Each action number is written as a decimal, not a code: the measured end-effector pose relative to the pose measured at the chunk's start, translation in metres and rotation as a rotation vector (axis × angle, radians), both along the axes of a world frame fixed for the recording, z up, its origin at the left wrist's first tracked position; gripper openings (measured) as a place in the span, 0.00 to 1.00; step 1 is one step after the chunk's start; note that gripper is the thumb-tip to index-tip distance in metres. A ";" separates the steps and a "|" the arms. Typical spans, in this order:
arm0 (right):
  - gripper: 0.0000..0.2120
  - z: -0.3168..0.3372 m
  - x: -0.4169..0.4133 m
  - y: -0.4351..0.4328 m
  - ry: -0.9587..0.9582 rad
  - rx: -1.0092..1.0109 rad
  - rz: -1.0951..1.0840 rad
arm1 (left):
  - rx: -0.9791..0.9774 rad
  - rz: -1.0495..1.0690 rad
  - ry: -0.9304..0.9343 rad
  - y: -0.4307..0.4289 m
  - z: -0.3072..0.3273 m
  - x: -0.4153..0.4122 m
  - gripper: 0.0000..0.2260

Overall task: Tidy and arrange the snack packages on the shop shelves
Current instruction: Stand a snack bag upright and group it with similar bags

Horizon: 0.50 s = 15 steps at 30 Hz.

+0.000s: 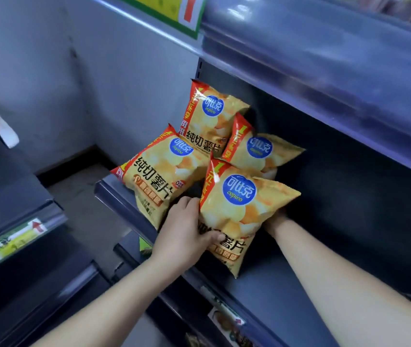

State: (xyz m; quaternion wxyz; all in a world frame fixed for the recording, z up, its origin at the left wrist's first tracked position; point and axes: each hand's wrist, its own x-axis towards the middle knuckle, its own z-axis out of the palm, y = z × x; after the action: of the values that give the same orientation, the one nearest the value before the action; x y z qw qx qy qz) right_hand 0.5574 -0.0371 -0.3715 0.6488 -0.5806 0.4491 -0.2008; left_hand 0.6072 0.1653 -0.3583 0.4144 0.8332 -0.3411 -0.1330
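- Grey-blue metal shop shelf (pixel 287 291), set against a pale wall and under an upper price rail (pixel 324 71), carries four yellow-and-red Copico potato chip bags clustered at its left end.
- The front chip bag (pixel 244 204) stands tilted near the shelf's front lip. The left hand (pixel 184 231) grips its lower-left edge from 8 o'clock, thumb curled across the printed face.
- The right hand (pixel 275 219) comes in from 4 o'clock and vanishes behind the bag's right side, so it cannot be told whether it clasps or merely props.
- From the held bag, the overhanging bag (pixel 159 171) lies at 10 o'clock, the rear bag (pixel 209 116) stands at 12 and the middle bag (pixel 259 151) rests at 1, all touching or overlapping.
- Each looks air-puffed, light and glossy-slick with brittle contents, so it is likely best held by the side edges or crimped seams, never squeezed at the belly.
- All four appear sealed, and the chips inside show only as printed pictures.
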 end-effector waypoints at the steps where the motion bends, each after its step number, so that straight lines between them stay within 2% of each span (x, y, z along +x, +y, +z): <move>1: 0.07 0.008 -0.005 -0.005 -0.033 0.003 -0.047 | 0.009 -0.002 -0.007 -0.007 -0.001 0.000 0.26; 5: 0.02 0.026 -0.025 -0.023 0.010 -0.091 -0.095 | 0.013 -0.021 -0.028 -0.041 -0.001 0.002 0.24; 9: 0.02 0.029 -0.033 -0.039 0.058 -0.153 -0.063 | -0.019 -0.032 -0.030 -0.068 -0.004 0.003 0.22; 12: 0.09 0.027 -0.037 -0.050 0.123 -0.324 -0.027 | -0.091 -0.018 0.004 -0.080 -0.009 0.005 0.21; 15: 0.18 0.017 -0.046 -0.056 0.206 -0.390 -0.023 | -0.159 -0.003 0.047 -0.088 -0.013 0.004 0.21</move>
State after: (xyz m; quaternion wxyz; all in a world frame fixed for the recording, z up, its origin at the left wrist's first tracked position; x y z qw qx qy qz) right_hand 0.5113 -0.0934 -0.3548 0.4727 -0.7074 0.4721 -0.2306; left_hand 0.6110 0.0768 -0.3713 0.4869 0.7938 -0.3419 -0.1258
